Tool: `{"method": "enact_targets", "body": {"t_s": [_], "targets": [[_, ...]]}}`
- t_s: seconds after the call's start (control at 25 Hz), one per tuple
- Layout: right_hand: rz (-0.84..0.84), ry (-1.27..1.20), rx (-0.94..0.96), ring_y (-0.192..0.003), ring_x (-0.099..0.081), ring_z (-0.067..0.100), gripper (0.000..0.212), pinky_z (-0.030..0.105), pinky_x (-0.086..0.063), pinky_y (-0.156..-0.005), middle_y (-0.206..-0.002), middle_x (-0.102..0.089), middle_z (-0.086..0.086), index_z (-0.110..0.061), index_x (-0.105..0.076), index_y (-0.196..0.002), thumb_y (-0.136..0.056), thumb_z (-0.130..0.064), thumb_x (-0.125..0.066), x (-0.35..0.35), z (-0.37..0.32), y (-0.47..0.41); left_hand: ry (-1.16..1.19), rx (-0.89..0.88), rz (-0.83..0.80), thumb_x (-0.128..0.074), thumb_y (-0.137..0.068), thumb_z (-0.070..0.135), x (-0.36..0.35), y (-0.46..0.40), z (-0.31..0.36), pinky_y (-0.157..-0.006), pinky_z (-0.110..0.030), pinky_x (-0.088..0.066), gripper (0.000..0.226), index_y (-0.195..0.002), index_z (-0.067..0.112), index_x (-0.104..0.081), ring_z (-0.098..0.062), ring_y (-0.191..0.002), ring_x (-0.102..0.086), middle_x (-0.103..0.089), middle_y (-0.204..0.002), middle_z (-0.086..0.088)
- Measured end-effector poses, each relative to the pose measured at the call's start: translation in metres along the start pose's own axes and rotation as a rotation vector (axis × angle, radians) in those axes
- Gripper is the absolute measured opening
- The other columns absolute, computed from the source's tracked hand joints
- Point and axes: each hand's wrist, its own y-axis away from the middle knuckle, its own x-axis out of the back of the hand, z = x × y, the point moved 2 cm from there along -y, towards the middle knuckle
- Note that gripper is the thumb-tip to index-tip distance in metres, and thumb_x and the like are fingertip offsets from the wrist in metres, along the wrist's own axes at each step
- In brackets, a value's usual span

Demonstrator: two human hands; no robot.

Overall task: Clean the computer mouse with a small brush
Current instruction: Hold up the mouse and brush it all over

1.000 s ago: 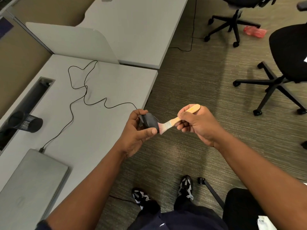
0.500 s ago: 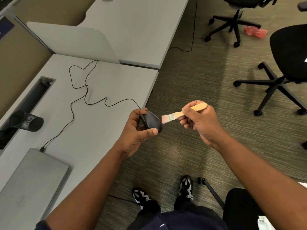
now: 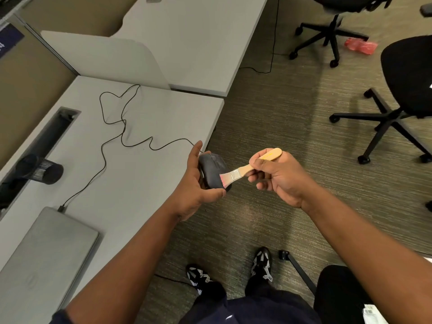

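Observation:
My left hand point(image 3: 195, 183) holds a black wired computer mouse point(image 3: 214, 170) in the air just past the desk's front corner, with its top side facing up. My right hand point(image 3: 278, 177) grips the wooden handle of a small brush point(image 3: 247, 170) with a metal ferrule. The pinkish bristles rest on the right side of the mouse. The mouse's thin black cable point(image 3: 121, 134) trails across the desk to a closed grey laptop point(image 3: 44, 260).
The grey desk point(image 3: 131, 183) is on my left, with a black mesh cup point(image 3: 44, 170) lying by a cable slot. Two black office chairs point(image 3: 397, 94) stand on the carpet to the right. My feet point(image 3: 261, 265) are below.
The brush dipped back from above the mouse's edge onto its right side. My left hand turned the mouse so its top faces up more, fingers spread along its far side.

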Motion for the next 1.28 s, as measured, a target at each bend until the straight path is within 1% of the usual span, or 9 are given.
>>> {"method": "enact_targets", "body": {"t_s": [0.08,0.24,0.36,0.56,0.8,0.96,1.04,1.2,1.28], "targets": [[0.042,0.027,0.038,-0.070,-0.067,0.019,0.005,0.026,-0.054,-0.056,-0.080,-0.075,0.014,-0.009,-0.068,-0.095,-0.099,-0.007,-0.065,0.000,0.002,-0.001,-0.014,0.007,-0.002,-0.081,-0.076,-0.018,0.001,0.001,-0.002,-0.099,-0.031,-0.056,0.136,-0.162,0.050,-0.001,-0.013,-0.134,-0.057,-0.028,-0.159,0.013],[0.110,0.174,0.126,-0.075,-0.066,0.021,0.004,0.029,-0.057,-0.060,-0.082,-0.074,0.012,-0.010,-0.067,-0.095,-0.099,-0.008,-0.066,0.003,0.005,-0.005,-0.023,0.030,-0.021,-0.087,-0.070,-0.003,0.004,0.004,-0.014,-0.113,-0.040,-0.050,0.139,-0.163,0.050,0.002,-0.012,-0.149,-0.040,-0.019,-0.169,0.017],[0.140,0.292,0.205,-0.078,-0.068,0.019,0.004,0.030,-0.056,-0.064,-0.085,-0.073,0.010,-0.016,-0.068,-0.095,-0.098,-0.013,-0.069,0.005,0.006,-0.005,-0.042,0.054,-0.034,-0.088,-0.072,-0.002,0.002,0.006,-0.018,-0.113,-0.034,-0.048,0.138,-0.164,0.044,0.004,-0.012,-0.153,-0.033,-0.014,-0.171,0.019],[0.087,0.287,0.347,-0.085,-0.071,0.019,0.011,0.030,-0.060,-0.069,-0.094,-0.075,0.013,-0.022,-0.073,-0.094,-0.095,-0.011,-0.073,0.002,0.005,-0.004,-0.056,0.063,-0.027,-0.084,-0.068,0.000,-0.002,0.004,-0.020,-0.101,-0.035,-0.056,0.130,-0.161,0.044,-0.005,-0.021,-0.143,-0.045,-0.033,-0.152,0.021],[0.034,0.507,0.512,-0.064,-0.063,-0.003,0.015,0.011,-0.045,-0.060,-0.078,-0.072,-0.016,-0.015,-0.080,-0.103,-0.091,-0.008,-0.077,-0.004,-0.001,-0.003,-0.013,0.051,-0.028,-0.084,-0.069,-0.006,0.000,0.006,-0.018,-0.097,-0.042,-0.059,0.123,-0.154,0.052,-0.015,-0.028,-0.135,-0.054,-0.036,-0.154,0.002],[-0.020,0.722,0.535,-0.069,-0.063,-0.006,0.015,0.011,-0.044,-0.063,-0.074,-0.068,-0.033,-0.020,-0.080,-0.106,-0.093,-0.013,-0.076,-0.008,-0.001,-0.001,-0.025,0.042,-0.021,-0.085,-0.070,-0.010,0.001,0.005,-0.013,-0.094,-0.041,-0.061,0.125,-0.156,0.048,-0.015,-0.026,-0.133,-0.057,-0.038,-0.154,0.004],[-0.054,0.753,0.543,-0.076,-0.065,-0.001,0.015,0.015,-0.046,-0.068,-0.081,-0.071,-0.024,-0.024,-0.080,-0.104,-0.093,-0.016,-0.076,-0.008,-0.002,0.000,-0.043,0.051,-0.017,-0.084,-0.073,-0.015,0.002,0.003,-0.012,-0.092,-0.040,-0.061,0.125,-0.155,0.050,-0.016,-0.025,-0.132,-0.057,-0.037,-0.154,0.006],[-0.170,0.784,0.431,-0.069,-0.063,0.026,0.008,0.043,-0.052,-0.064,-0.079,-0.074,0.002,-0.027,-0.078,-0.092,-0.094,-0.020,-0.075,-0.006,-0.004,0.001,-0.064,0.054,-0.007,-0.086,-0.072,-0.012,0.005,0.005,-0.015,-0.097,-0.045,-0.061,0.124,-0.154,0.052,-0.019,-0.029,-0.133,-0.057,-0.037,-0.155,0.004],[-0.193,0.776,0.397,-0.060,-0.056,0.024,0.007,0.043,-0.048,-0.059,-0.076,-0.073,0.009,-0.026,-0.077,-0.090,-0.095,-0.023,-0.074,-0.001,-0.006,0.001,-0.071,0.067,-0.004,-0.087,-0.071,-0.010,0.005,0.006,-0.017,-0.097,-0.050,-0.060,0.124,-0.154,0.053,-0.020,-0.030,-0.133,-0.057,-0.038,-0.156,0.003]]}}
